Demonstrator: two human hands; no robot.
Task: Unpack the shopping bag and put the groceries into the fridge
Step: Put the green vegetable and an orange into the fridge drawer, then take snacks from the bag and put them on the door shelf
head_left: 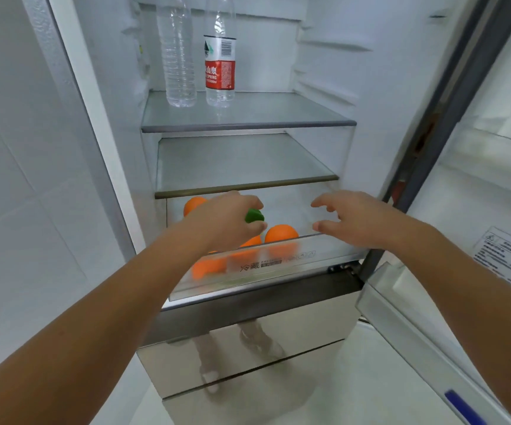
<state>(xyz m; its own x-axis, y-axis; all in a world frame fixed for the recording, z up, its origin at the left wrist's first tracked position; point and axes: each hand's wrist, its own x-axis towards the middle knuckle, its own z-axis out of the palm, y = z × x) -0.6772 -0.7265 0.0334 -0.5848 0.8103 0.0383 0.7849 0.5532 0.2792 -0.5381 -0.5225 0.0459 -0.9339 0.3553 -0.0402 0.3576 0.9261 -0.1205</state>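
Note:
The fridge stands open in front of me. Its clear crisper drawer (278,265) is pulled out at the bottom and holds several oranges (281,233). My left hand (226,219) hovers over the drawer and grips a small green fruit or vegetable (254,216) between curled fingers and thumb. My right hand (349,220) reaches over the drawer's right side with fingers loosely spread, holding nothing. The shopping bag is out of view.
Two water bottles stand on the top glass shelf, one bare (179,53) and one with a red label (219,62). The middle glass shelf (248,167) is bare. The fridge door (477,210) hangs open on the right. Mirrored lower drawers (248,348) sit below.

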